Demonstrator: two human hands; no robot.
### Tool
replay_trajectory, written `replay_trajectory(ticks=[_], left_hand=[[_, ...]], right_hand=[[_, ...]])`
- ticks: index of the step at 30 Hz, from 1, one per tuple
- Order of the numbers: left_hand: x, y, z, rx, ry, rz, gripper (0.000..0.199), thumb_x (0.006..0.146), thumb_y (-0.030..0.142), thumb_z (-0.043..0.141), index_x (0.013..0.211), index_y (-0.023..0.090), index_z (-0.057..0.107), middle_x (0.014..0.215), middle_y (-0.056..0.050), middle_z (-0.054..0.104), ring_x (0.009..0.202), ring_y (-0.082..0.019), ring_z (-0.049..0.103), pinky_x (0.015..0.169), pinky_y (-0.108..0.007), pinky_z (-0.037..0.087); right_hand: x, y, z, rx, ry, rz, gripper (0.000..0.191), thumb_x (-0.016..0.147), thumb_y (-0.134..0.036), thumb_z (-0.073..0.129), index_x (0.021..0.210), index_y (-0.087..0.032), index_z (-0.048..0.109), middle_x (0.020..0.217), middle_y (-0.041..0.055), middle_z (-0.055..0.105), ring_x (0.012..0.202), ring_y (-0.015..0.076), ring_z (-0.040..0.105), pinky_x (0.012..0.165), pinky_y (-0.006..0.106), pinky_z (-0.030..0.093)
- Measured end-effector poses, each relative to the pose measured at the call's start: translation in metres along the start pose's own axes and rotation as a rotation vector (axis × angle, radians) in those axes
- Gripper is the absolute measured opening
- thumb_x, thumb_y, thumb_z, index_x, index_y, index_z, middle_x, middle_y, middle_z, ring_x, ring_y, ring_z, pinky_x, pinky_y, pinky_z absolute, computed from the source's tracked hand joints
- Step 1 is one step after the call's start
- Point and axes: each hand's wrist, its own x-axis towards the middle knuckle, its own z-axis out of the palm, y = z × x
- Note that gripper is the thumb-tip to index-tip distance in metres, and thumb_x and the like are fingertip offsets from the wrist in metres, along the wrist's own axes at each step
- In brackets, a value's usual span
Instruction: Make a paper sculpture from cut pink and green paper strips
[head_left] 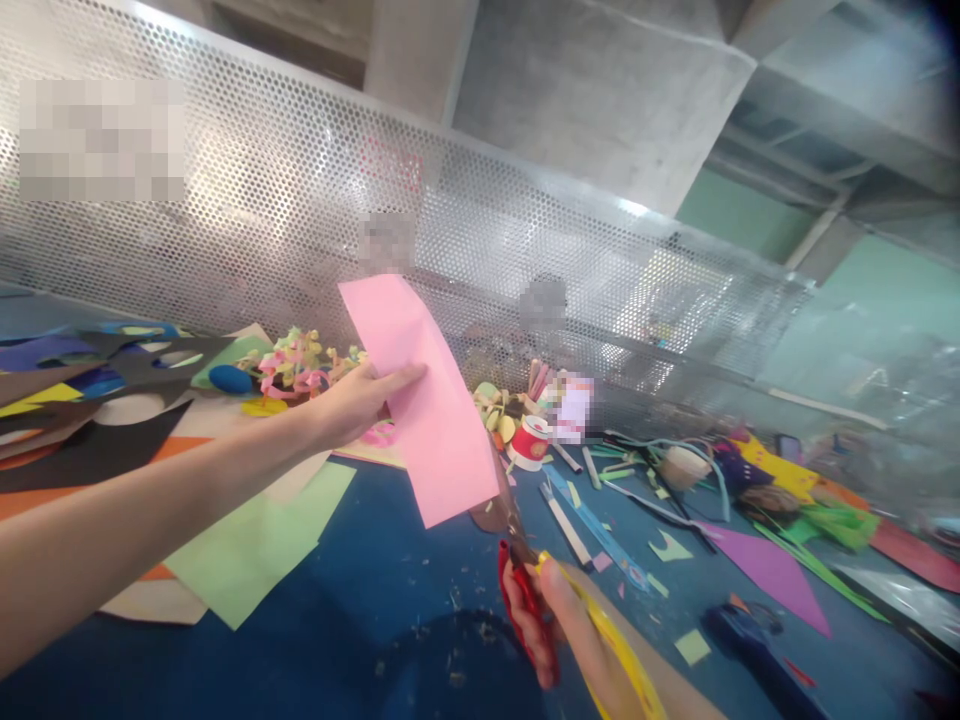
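Note:
A sheet of pink paper [435, 420] with one curved edge is held up above the blue table by my left hand [386, 385], its thumb on the front face. My right hand [555, 620] grips scissors [517, 525] with one red and one yellow handle. Their blades point up and away, by the lower right corner of the pink paper. Whether the blades touch the paper I cannot tell. Below the pink paper lie light green sheets [262, 545].
Cut coloured sheets [90, 430] pile up at the left. Small paper flowers [300, 365] stand behind my left arm. A red and white paper cup [529, 443], pens, scraps and a purple paper piece [772, 575] lie to the right. A perforated metal screen [300, 190] runs along the back.

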Motion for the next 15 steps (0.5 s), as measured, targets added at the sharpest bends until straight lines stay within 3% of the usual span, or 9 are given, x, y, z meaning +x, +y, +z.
replay_trajectory(ticks=[9,15], left_hand=[[-0.0049,0.0056,0.0058,-0.001,0.022,-0.015,0.036,0.077,0.032,0.064,0.108,0.014,0.06,0.112,-0.012,0.064,0.093,-0.023,0.063,0.079,-0.033,0.053],[-0.0073,0.0082,0.0084,0.012,0.023,-0.024,0.034,0.077,0.03,0.063,0.106,0.012,0.061,0.106,-0.013,0.066,0.083,-0.022,0.065,0.07,-0.031,0.055]], right_hand=[[-0.0009,-0.01,-0.0005,-0.016,-0.026,0.047,0.029,0.088,-0.031,0.053,0.112,-0.015,0.054,0.111,0.0065,0.058,0.092,0.0195,0.06,0.077,0.038,0.051],[-0.0039,-0.0091,0.0001,-0.041,-0.005,0.063,0.029,0.088,-0.031,0.053,0.112,-0.015,0.054,0.112,0.0061,0.057,0.093,0.0205,0.059,0.078,0.039,0.051]])
